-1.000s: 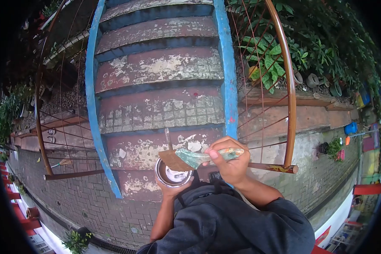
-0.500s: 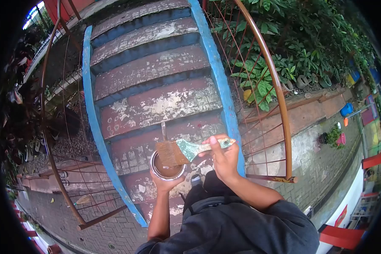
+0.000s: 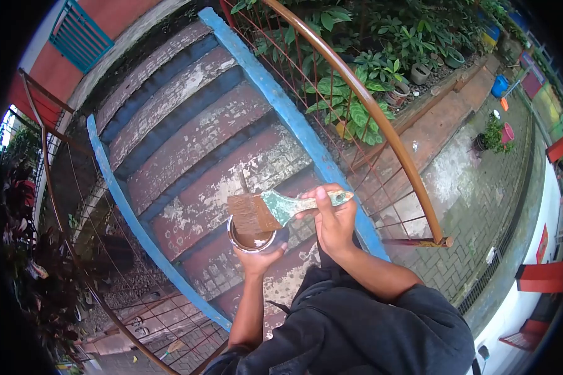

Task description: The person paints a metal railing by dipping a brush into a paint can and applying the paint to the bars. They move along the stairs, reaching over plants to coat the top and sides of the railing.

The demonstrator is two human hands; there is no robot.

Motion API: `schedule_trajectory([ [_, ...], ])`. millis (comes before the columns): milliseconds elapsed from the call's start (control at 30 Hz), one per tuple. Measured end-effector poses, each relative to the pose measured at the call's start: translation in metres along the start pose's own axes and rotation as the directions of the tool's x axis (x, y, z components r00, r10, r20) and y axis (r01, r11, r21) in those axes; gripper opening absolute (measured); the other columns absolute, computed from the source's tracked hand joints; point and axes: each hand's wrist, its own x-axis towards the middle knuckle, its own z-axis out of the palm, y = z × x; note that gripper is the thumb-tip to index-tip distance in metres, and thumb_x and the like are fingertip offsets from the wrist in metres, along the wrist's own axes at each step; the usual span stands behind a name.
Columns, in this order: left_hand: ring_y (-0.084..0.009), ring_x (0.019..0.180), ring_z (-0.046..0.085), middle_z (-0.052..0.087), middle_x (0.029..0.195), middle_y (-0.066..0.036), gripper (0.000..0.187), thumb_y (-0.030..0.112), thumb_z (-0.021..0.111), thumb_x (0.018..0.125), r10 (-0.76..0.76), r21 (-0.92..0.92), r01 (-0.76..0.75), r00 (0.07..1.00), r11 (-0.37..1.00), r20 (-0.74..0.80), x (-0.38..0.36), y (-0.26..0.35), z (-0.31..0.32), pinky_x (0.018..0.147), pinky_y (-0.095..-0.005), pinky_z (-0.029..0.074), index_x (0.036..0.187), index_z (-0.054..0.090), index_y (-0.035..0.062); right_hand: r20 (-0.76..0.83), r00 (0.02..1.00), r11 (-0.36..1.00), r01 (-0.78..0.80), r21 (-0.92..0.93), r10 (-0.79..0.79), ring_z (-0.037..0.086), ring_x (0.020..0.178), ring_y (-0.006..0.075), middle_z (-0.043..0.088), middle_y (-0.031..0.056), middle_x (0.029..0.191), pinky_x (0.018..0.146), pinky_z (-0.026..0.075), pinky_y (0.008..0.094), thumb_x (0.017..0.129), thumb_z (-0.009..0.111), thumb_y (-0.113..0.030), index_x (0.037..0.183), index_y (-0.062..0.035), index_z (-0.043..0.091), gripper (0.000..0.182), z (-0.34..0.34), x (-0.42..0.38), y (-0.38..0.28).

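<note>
A wide paintbrush (image 3: 283,209) with a worn green and white handle is gripped in my right hand (image 3: 336,220). Its brown-coated bristles point left and lie over the mouth of a round can (image 3: 251,242) of brown paint. My left hand (image 3: 261,260) holds that can from below and around its side. A thin stick (image 3: 243,182) shows behind the bristles; its lower end is hidden. Below and ahead of both hands are stairs (image 3: 213,140) with worn, peeling reddish treads and blue risers.
Blue side edges (image 3: 281,100) border the stairs. A brown metal railing (image 3: 381,119) runs on the right and another railing (image 3: 62,240) on the left. Leafy plants (image 3: 356,100), a blue bucket (image 3: 499,86) and a pink pot (image 3: 508,132) are at the right.
The view has turned, so the stairs now slant up to the left and a teal gate shows at top left. The brush sits slightly higher; both hands keep their holds.
</note>
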Motion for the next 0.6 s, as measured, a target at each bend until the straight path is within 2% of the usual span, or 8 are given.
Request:
schedule_trajectory([
  [67, -0.0250, 0.123, 0.062, 0.058, 0.137, -0.015, 0.116, 0.020, 0.102, 0.050, 0.064, -0.183, -0.068, 0.997, 0.981, -0.032, 0.032, -0.015, 0.026, 0.106, -0.0408, 0.052, 0.145, 0.039, -0.0015, 0.009, 0.999, 0.997, 0.035, -0.062, -0.035, 0.073, 0.085, 0.0239, 0.069, 0.0180, 0.098, 0.067, 0.066, 0.0374, 0.108, 0.060, -0.016, 0.105, 0.0052, 0.061, 0.022, -0.010, 0.039, 0.002],
  [133, -0.0267, 0.126, 0.060, 0.055, 0.140, -0.016, 0.121, 0.022, 0.102, 0.051, -0.021, -0.140, 0.022, 1.000, 0.990, 0.005, 0.053, -0.031, 0.041, 0.109, -0.0420, 0.050, 0.149, 0.035, -0.0011, -0.042, 0.998, 0.999, -0.037, -0.011, 0.036, 0.072, 0.084, 0.0238, 0.068, 0.0178, 0.098, 0.066, 0.066, 0.0373, 0.108, 0.060, -0.016, 0.105, 0.0048, 0.061, 0.021, -0.019, 0.070, 0.004],
  [200, -0.0268, 0.127, 0.059, 0.055, 0.140, -0.015, 0.122, 0.024, 0.102, 0.052, 0.027, -0.022, -0.027, 1.000, 0.999, 0.008, 0.087, -0.043, 0.060, 0.110, -0.0422, 0.049, 0.151, 0.034, -0.0010, -0.095, 0.994, 0.999, -0.047, -0.001, 0.047, 0.072, 0.086, 0.0232, 0.068, 0.0179, 0.099, 0.065, 0.066, 0.0375, 0.108, 0.060, -0.015, 0.105, 0.0045, 0.061, 0.020, -0.027, 0.106, 0.006],
  [333, -0.0251, 0.125, 0.059, 0.056, 0.139, -0.013, 0.118, 0.024, 0.101, 0.055, -0.175, -0.015, 0.180, 0.971, 0.984, 0.164, 0.146, -0.079, 0.098, 0.109, -0.0401, 0.049, 0.150, 0.037, -0.0019, -0.097, 0.994, 0.995, -0.067, -0.078, 0.060, 0.070, 0.091, 0.0226, 0.065, 0.0176, 0.101, 0.064, 0.065, 0.0378, 0.107, 0.060, -0.014, 0.105, 0.0038, 0.061, 0.018, -0.046, 0.184, -0.003],
  [367, -0.0228, 0.121, 0.061, 0.061, 0.133, -0.010, 0.102, 0.021, 0.099, 0.059, -0.179, -0.100, 0.201, 0.963, 0.974, 0.201, 0.160, -0.091, 0.109, 0.104, -0.0388, 0.050, 0.145, 0.047, 0.0009, -0.107, 0.993, 0.999, -0.046, -0.027, 0.043, 0.070, 0.090, 0.0223, 0.065, 0.0176, 0.101, 0.064, 0.065, 0.0377, 0.107, 0.059, -0.014, 0.105, 0.0036, 0.061, 0.018, -0.049, 0.205, -0.011],
  [400, -0.0228, 0.121, 0.061, 0.061, 0.133, -0.010, 0.102, 0.021, 0.099, 0.059, -0.198, -0.084, 0.221, 0.954, 0.972, 0.224, 0.182, -0.081, 0.118, 0.104, -0.0388, 0.050, 0.145, 0.047, 0.0009, -0.123, 0.992, 0.999, -0.025, 0.024, 0.028, 0.069, 0.088, 0.0220, 0.064, 0.0177, 0.101, 0.064, 0.065, 0.0375, 0.107, 0.059, -0.014, 0.104, 0.0034, 0.061, 0.018, -0.050, 0.227, -0.022],
  [500, -0.0182, 0.112, 0.064, 0.069, 0.119, -0.005, 0.071, 0.017, 0.093, 0.068, -0.477, 0.011, 0.522, 0.772, 0.853, 0.420, 0.247, -0.012, 0.148, 0.095, -0.0387, 0.052, 0.130, 0.061, 0.0064, -0.162, 0.985, 0.996, -0.074, -0.055, 0.064, 0.069, 0.086, 0.0215, 0.063, 0.0187, 0.101, 0.064, 0.065, 0.0374, 0.108, 0.057, -0.014, 0.104, 0.0037, 0.060, 0.019, -0.045, 0.292, -0.070],
  [600, -0.0206, 0.117, 0.062, 0.066, 0.124, -0.009, 0.076, 0.020, 0.093, 0.070, -0.420, 0.142, 0.399, 0.797, 0.906, 0.434, 0.309, 0.063, 0.182, 0.099, -0.0382, 0.051, 0.136, 0.056, 0.0067, -0.174, 0.984, 0.997, 0.027, -0.069, -0.039, 0.069, 0.087, 0.0229, 0.063, 0.0199, 0.101, 0.064, 0.065, 0.0376, 0.108, 0.057, -0.015, 0.104, 0.0041, 0.059, 0.020, -0.038, 0.338, -0.121],
])
